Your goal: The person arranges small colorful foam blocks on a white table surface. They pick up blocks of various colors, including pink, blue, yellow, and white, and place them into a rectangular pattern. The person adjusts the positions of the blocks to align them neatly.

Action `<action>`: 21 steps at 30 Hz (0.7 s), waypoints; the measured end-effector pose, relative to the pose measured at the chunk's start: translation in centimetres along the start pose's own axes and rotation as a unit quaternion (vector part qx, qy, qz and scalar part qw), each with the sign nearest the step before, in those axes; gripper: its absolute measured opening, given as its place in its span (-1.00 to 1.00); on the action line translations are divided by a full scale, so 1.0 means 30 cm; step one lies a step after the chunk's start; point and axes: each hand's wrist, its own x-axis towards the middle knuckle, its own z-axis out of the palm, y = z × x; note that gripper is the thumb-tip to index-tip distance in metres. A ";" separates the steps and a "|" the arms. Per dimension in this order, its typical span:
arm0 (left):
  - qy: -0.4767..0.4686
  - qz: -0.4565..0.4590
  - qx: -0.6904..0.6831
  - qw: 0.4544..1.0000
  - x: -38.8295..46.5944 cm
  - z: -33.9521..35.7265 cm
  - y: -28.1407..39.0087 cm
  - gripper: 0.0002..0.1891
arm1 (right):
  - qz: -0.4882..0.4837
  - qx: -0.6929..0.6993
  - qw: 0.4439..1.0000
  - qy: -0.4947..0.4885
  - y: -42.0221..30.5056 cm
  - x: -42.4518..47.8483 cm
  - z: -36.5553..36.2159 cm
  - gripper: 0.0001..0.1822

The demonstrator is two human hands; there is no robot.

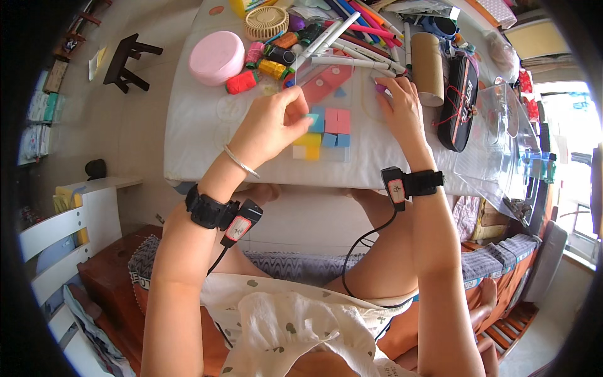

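My left hand (278, 120) pinches a small teal piece (311, 119) between thumb and fingers, over the left side of a patchwork of coloured squares. Pink squares (337, 121), blue pieces (335, 140) and yellow pieces (308, 143) lie close together there on a transparent plastic sheet (343, 154). Farther up the sheet are a lone blue triangle (339, 92) and a larger red piece (325, 84). To the right, my right hand (403, 101) has its fingertips on a small purple object (382, 89), partly hidden by the fingers.
Several marker pens (358, 28) are heaped at the table's far side. Thread spools (273, 69), a pink round container (216, 58) and a beige fan (266, 22) stand left. A cardboard tube (426, 68), black pencil case (458, 103) and transparent plastic box (499, 146) are right.
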 end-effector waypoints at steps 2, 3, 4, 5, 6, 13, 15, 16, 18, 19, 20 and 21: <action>0.004 0.003 0.000 1.000 0.001 -0.004 0.000 -0.81 | 0.036 0.015 0.999 -0.022 -0.001 -0.006 0.005 -0.73; 0.006 0.004 0.002 1.000 0.001 -0.003 0.001 -0.81 | 0.042 0.047 0.998 -0.017 -0.009 -0.006 0.005 -0.76; 0.009 0.005 0.003 1.000 0.001 -0.003 0.002 -0.81 | 0.047 0.079 0.996 -0.013 -0.018 -0.005 0.007 -0.79; 0.011 0.007 0.004 1.000 0.000 -0.005 0.003 -0.81 | 0.053 0.111 0.992 -0.008 -0.028 -0.004 0.010 -0.82; 0.013 0.008 0.005 1.000 -0.001 -0.007 0.004 -0.81 | 0.049 0.128 0.990 -0.019 -0.044 -0.001 0.014 -0.81; 0.044 0.045 0.003 0.998 0.005 -0.012 -0.022 -0.80 | 0.036 0.173 0.982 -0.067 -0.144 0.020 0.042 -0.62; 0.042 0.038 -0.003 0.998 0.003 -0.016 -0.029 -0.81 | 0.033 0.188 0.979 -0.073 -0.153 0.023 0.043 -0.59; 0.041 0.036 -0.008 0.998 0.005 -0.019 -0.030 -0.81 | 0.027 0.195 0.978 -0.074 -0.154 0.020 0.049 -0.58; 0.029 0.028 -0.003 0.999 0.002 -0.025 -0.025 -0.83 | 0.014 0.190 0.979 -0.071 -0.153 0.017 0.057 -0.58; 0.024 0.026 -0.002 0.999 0.001 -0.027 -0.020 -0.83 | 0.006 0.178 0.982 -0.067 -0.153 0.015 0.064 -0.59; 0.022 0.017 -0.005 1.000 0.000 -0.029 -0.011 -0.83 | -0.001 0.166 0.984 -0.062 -0.152 0.014 0.069 -0.60; 0.020 0.008 -0.008 1.000 -0.006 -0.034 0.001 -0.83 | 0.001 0.147 0.987 -0.057 -0.155 0.014 0.073 -0.62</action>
